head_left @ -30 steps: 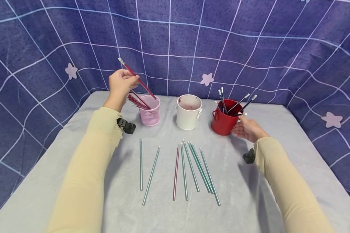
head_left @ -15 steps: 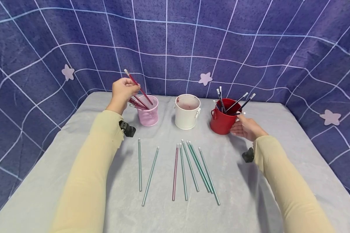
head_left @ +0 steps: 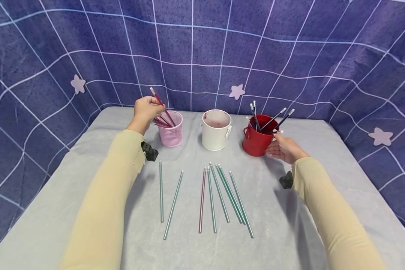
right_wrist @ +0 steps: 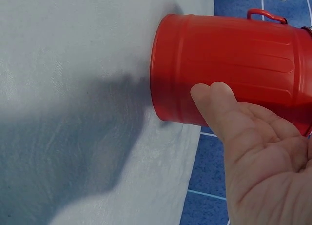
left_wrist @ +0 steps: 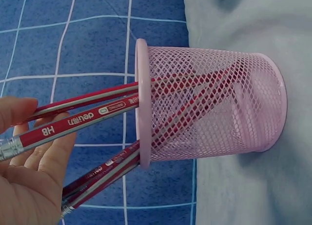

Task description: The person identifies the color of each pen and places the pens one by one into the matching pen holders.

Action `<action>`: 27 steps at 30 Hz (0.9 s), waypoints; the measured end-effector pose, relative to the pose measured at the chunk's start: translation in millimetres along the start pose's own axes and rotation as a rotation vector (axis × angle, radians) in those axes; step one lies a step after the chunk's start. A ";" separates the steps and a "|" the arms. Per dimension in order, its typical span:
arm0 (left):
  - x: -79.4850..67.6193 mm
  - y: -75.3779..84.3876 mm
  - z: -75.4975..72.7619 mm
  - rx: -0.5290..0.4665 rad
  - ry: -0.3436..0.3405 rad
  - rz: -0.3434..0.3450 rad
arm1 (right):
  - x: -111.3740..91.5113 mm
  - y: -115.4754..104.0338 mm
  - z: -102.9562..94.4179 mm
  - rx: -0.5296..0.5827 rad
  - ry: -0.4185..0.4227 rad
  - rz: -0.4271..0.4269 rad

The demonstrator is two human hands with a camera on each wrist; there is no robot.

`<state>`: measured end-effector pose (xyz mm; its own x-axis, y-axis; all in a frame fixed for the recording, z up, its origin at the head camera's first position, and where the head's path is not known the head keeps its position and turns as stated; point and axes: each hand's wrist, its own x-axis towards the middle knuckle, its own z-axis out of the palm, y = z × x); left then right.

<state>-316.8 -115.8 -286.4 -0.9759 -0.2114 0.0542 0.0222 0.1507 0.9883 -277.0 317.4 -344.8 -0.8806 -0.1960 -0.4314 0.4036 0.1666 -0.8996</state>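
Observation:
My left hand (head_left: 146, 111) pinches a red pencil (head_left: 158, 99) slanted into the pink mesh cup (head_left: 174, 138), eraser end up. In the left wrist view, two red pencils marked with white print pass by the thumb and fingers into the mesh cup (left_wrist: 265, 105), and more red pencils (left_wrist: 105, 178) lean out below them. My right hand (head_left: 284, 149) is at the side of the red bucket (head_left: 254, 144), thumb by the rim. Its extended fingers (right_wrist: 222, 100) rest along the bucket wall in the right wrist view. Several dark pencils (head_left: 283, 119) stand in that bucket.
Between the cup and the red bucket stands a white bucket (head_left: 214, 138). On the grey cloth (head_left: 131, 240) in front lie several green pencils (head_left: 173, 205) and one dark red pencil (head_left: 202, 202). A blue curtain (head_left: 175, 45) with stars hangs behind.
My left hand has come down and slightly right, lowering the red pencil deeper into the pink cup. The right hand stays at the red bucket.

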 end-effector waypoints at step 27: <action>-4.6 -3.9 -14.4 0.190 -0.185 -0.155 | -2.1 1.0 0.3 -0.020 0.003 0.009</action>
<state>-309.3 -129.4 -288.5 -0.9878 -0.0693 -0.1393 -0.1541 0.3117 0.9376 -274.7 317.7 -344.8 -0.8779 -0.1912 -0.4391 0.4063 0.1881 -0.8942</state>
